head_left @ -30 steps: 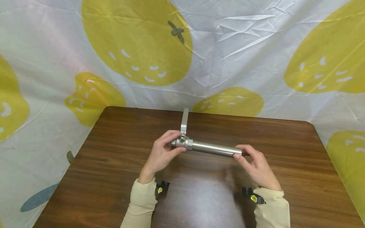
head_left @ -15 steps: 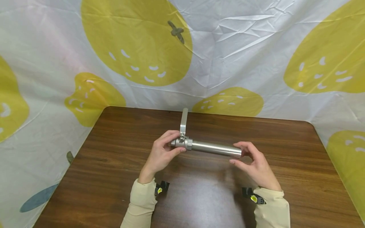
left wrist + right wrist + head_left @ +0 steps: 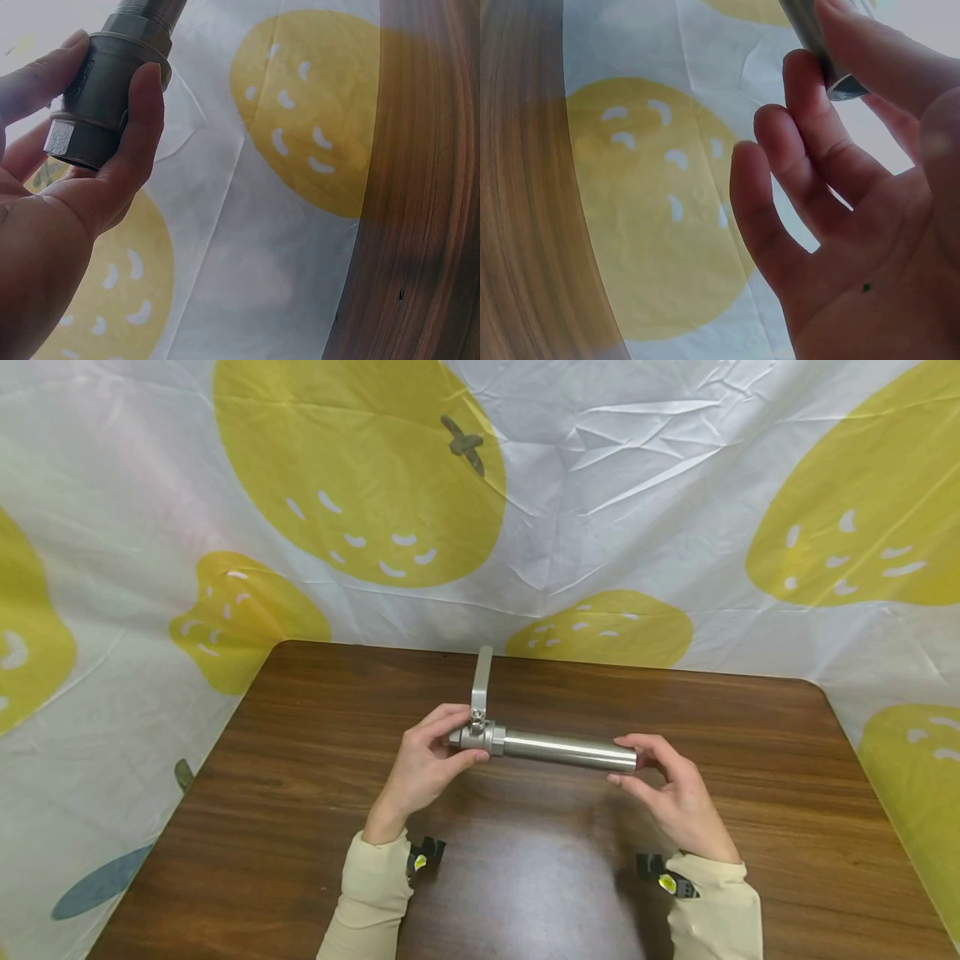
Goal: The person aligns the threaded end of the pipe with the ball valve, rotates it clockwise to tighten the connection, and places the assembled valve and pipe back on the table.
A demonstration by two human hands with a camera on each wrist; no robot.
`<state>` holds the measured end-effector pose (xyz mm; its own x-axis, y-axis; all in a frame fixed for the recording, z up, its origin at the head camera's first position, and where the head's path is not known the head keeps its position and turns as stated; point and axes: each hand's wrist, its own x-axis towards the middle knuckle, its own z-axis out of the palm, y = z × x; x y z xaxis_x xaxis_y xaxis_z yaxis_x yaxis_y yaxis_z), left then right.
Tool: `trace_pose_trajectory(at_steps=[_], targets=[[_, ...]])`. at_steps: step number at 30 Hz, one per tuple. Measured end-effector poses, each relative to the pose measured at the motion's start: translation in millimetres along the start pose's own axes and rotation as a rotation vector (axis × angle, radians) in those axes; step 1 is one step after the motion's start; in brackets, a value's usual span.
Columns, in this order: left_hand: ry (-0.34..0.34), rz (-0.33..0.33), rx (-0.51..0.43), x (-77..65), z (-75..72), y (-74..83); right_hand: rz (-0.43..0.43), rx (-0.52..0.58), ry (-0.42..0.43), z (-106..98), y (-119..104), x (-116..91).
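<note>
A steel ball valve (image 3: pixel 474 737) is joined to a smooth metal pipe (image 3: pixel 562 752), and the two are held nearly level over the table. The valve's flat lever handle (image 3: pixel 482 681) points away towards the back. My left hand (image 3: pixel 423 764) grips the valve body between thumb and fingers; in the left wrist view the hexagonal end of the valve (image 3: pixel 105 90) sticks out towards the palm. My right hand (image 3: pixel 678 797) pinches the pipe's free right end, thumb at the near side and index finger at the far side. In the right wrist view its other fingers (image 3: pixel 761 187) are spread loosely below.
A brown wood-grain table (image 3: pixel 337 685) lies under both hands. Behind it and at both sides hangs a white cloth (image 3: pixel 570 510) printed with yellow fruit. Each wrist wears a small black camera mount, one by the left sleeve (image 3: pixel 371 885), one by the right sleeve (image 3: pixel 716 902).
My right thumb and fingers have loosened from the pipe's end, spread apart, then come back close against it. The valve and lever have shifted very slightly left. My left hand keeps its grip.
</note>
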<state>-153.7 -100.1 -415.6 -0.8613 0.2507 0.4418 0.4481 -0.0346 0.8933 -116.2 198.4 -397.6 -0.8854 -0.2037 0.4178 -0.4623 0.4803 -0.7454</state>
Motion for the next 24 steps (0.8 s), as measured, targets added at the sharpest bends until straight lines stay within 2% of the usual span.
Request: trace_pose_trajectory(at_steps=[8,16,21,24], targets=[[0.005,-0.001,0.016,0.1,1.5,17.3,-0.022,-0.042,0.009,1,0,0],[-0.008,0.009,0.037,-1.5,-1.2,0.4,0.042,-0.024,-0.034,-1,-3,-1],[-0.016,0.012,0.038,-1.9,-1.4,-1.8,0.055,-0.027,-0.049,-1,-2,-2],[-0.015,0.012,0.041,-1.5,-1.2,-1.8,0.058,-0.031,-0.048,0,6,-3]])
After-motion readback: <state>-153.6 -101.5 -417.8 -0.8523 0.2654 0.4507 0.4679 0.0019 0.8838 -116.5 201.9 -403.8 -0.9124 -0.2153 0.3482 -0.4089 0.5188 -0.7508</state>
